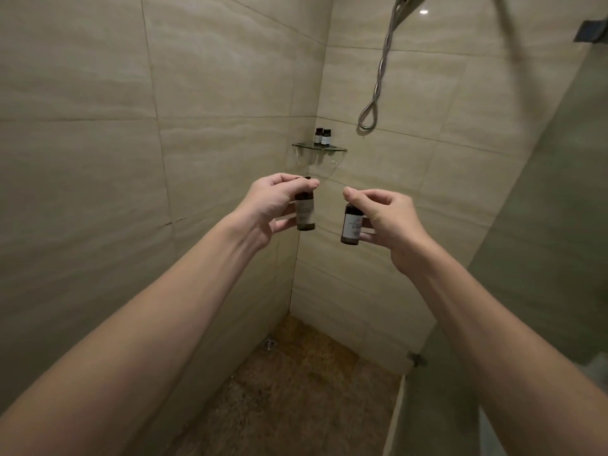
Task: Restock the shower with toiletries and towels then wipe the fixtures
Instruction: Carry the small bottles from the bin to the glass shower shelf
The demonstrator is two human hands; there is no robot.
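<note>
Left hand: I am watching my left hand (269, 202) stretching forward on a straight arm, thumb and fingers pinching the left bottle (305, 210), a small dark one, by cap and base.
Right hand: my right hand (385, 218) is reaching out level with it, fingers curling round the right bottle (352, 227), which is tilting slightly.
Shelf: the glass corner shelf (319, 147) is carrying two shelf bottles (322, 136), standing upright side by side.
Position: both held bottles are hanging below the shelf and nearer to me, apart from each other.
Wall: a shower hose (378, 83) is looping down above the shelf.
</note>
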